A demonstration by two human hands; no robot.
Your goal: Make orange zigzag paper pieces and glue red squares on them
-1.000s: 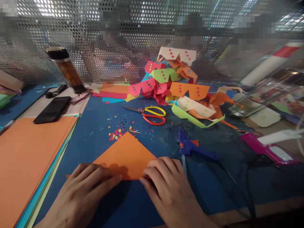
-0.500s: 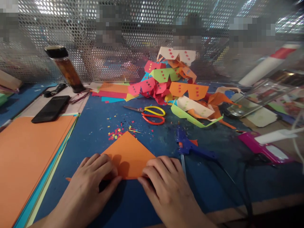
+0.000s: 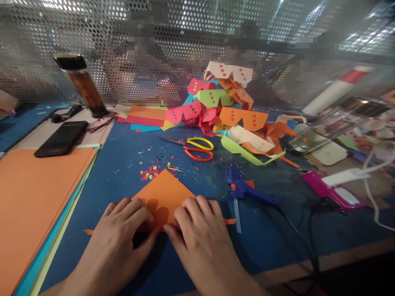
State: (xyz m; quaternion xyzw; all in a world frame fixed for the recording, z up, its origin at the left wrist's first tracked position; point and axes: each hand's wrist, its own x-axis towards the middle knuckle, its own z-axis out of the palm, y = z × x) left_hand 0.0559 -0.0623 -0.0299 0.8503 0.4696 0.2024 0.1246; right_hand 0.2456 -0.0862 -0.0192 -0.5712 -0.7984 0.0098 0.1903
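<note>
A folded orange paper triangle (image 3: 162,193) lies on the blue table (image 3: 123,164), its tip pointing away from me. My left hand (image 3: 123,234) rests on its near left part with the fingers curled and pressing down. My right hand (image 3: 197,234) lies over the near right part, fingers bent and pressed along the bottom fold. The two hands almost touch at the fold's middle. The paper's lower edge is hidden beneath them.
A stack of coloured sheets (image 3: 33,201), orange on top, lies at left with a black phone (image 3: 61,138) behind it. Scissors (image 3: 194,148), paper scraps (image 3: 151,170), a blue glue gun (image 3: 243,189), a heap of cut paper garlands (image 3: 228,107), a dark bottle (image 3: 82,84) and a pink tool (image 3: 333,191) surround the work.
My left hand drew in to the right and curled its fingers on the paper. My right hand slid left along the bottom fold, toward the left hand.
</note>
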